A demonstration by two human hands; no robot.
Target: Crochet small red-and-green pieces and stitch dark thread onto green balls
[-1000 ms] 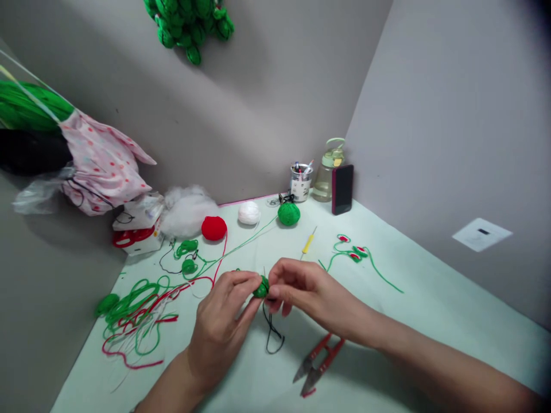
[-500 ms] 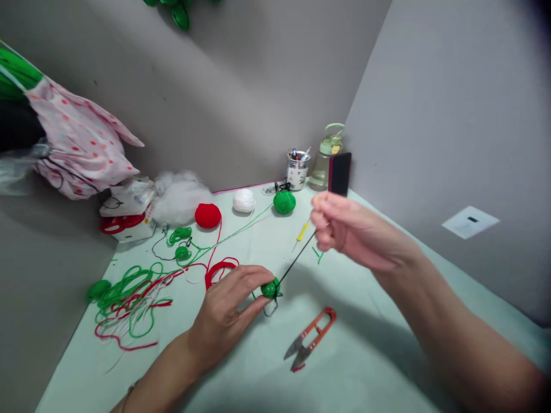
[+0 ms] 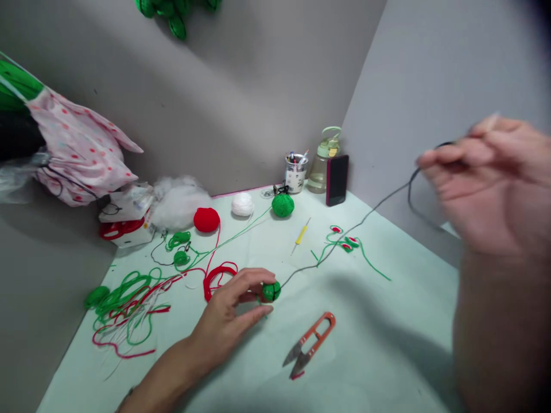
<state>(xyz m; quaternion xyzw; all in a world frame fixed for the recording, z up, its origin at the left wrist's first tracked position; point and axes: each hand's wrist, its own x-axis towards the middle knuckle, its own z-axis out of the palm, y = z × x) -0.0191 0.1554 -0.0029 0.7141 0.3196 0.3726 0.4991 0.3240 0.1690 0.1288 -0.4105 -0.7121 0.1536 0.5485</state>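
Observation:
My left hand (image 3: 235, 310) rests low over the table, its fingers closed round the left side of a small green crocheted ball (image 3: 271, 291) with a dark strand across it. From the ball a black yarn (image 3: 340, 240) runs up to the right in a slightly slack line. Raised at the right, my right hand (image 3: 486, 183) pinches the other end of that yarn, and a loop of it hangs below the fingers. Motion blurs this hand, so a needle cannot be made out. Orange thread snips (image 3: 310, 344) lie on the table just right of the ball, blades toward me.
A yellow-handled crochet hook (image 3: 300, 235) and small red-and-green crocheted pieces (image 3: 346, 244) lie beyond. Red (image 3: 206, 219), white (image 3: 242, 204) and green (image 3: 283, 205) yarn balls stand at the back, near a phone (image 3: 337, 180) and bottle (image 3: 318, 172). Tangled yarn (image 3: 129, 304) covers the left side.
My right hand has swung far to the right and up, drawing the black yarn out longer. The small crocheted pieces are now uncovered. My left hand stays in place with the green ball.

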